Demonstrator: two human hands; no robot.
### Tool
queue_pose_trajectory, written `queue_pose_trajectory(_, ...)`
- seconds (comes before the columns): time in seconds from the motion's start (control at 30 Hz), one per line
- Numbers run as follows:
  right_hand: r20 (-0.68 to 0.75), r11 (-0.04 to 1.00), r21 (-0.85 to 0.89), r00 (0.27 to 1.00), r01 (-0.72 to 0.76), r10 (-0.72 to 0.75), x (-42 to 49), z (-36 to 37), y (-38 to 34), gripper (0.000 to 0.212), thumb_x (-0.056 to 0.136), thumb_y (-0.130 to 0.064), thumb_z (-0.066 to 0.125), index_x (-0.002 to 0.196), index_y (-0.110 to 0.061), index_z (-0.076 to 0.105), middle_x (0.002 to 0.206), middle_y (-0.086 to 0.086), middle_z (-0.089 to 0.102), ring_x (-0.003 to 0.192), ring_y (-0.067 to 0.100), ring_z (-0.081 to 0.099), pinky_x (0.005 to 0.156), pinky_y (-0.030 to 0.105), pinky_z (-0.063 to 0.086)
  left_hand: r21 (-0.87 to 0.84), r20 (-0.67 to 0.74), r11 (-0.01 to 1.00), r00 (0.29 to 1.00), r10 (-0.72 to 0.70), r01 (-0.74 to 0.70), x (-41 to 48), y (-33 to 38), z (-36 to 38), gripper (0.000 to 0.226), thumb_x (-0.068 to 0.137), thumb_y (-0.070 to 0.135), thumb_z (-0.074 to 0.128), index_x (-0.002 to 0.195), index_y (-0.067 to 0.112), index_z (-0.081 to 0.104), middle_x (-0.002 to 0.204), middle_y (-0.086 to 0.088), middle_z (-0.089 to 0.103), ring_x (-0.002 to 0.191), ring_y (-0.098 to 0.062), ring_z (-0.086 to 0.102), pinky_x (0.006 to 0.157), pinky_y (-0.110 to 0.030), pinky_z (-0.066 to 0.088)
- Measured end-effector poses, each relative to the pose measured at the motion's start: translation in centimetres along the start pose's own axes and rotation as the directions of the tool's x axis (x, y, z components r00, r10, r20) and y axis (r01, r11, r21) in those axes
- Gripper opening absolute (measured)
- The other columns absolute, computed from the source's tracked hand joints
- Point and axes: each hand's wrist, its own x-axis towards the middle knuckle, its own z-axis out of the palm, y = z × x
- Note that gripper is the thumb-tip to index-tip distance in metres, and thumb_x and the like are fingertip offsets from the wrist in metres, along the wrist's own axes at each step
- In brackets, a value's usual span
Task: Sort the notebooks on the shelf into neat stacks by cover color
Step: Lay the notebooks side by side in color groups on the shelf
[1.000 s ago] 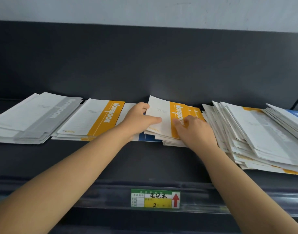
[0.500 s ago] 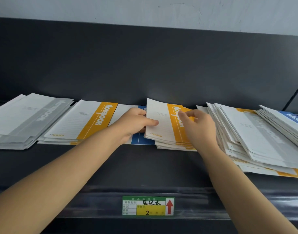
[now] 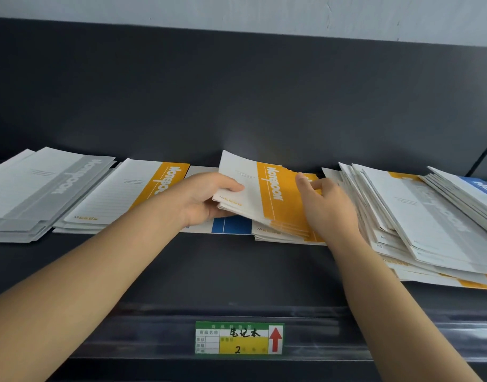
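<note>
We grip the orange notebook bundle (image 3: 264,194), left hand (image 3: 201,199) clamped on its left edge, right hand (image 3: 330,208) pinching its right, blue notebook (image 3: 231,226) just beneath.

One price label (image 3: 239,338) is counted. Above it are seen two hands, left hand (image 3: 203,199) and right hand (image 3: 328,208), one blue-banded notebook (image 3: 231,226) and one orange-banded bundle (image 3: 264,188); leftward, one grey-banded stack (image 3: 43,188) and one orange-banded stack (image 3: 132,191); rightward, one mixed heap (image 3: 430,216).

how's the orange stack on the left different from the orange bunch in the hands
The left orange stack lies flat, untouched and fairly squared. The held orange bunch is tilted and fanned, gripped by the left hand, the right hand touching its band. Both have white covers with orange bands.
</note>
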Motion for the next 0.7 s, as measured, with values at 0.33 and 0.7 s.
queue_pose_trajectory(0.33, 0.03, 0.961, 0.277, 0.999, 0.008, -0.017, -0.31, -0.39, -0.59, 0.048, 0.094, -0.05, 0.046, 0.102, -0.006, 0.064, 0.1, 0.005, 0.065, 0.074, 0.006, 0.054, 0.065, 0.025, 0.044, 0.232, 0.01, 0.972, 0.999, 0.04, -0.042, 0.26, -0.19, 0.47, 0.026, 0.09, 0.007, 0.065, 0.116, 0.004, 0.066, 0.107, -0.003, 0.073, 0.093, -0.014, 0.069, 0.071, -0.02, 0.055)
queue_pose_trajectory(0.7, 0.123, 0.795, 0.589, 0.988, -0.149, 0.094, -0.12, -0.37, -0.61, 0.022, 0.09, -0.037, 0.062, 0.099, -0.018, 0.066, 0.084, -0.016, 0.058, 0.077, 0.004, 0.053, 0.075, 0.027, 0.044, 0.225, -0.061, 0.971, 0.993, 0.099, -0.083, -0.11, -0.18, 0.22, 0.012, 0.089, 0.003, 0.063, 0.095, 0.013, 0.068, 0.085, 0.0, 0.076, 0.071, -0.01, 0.072, 0.058, -0.02, 0.057)
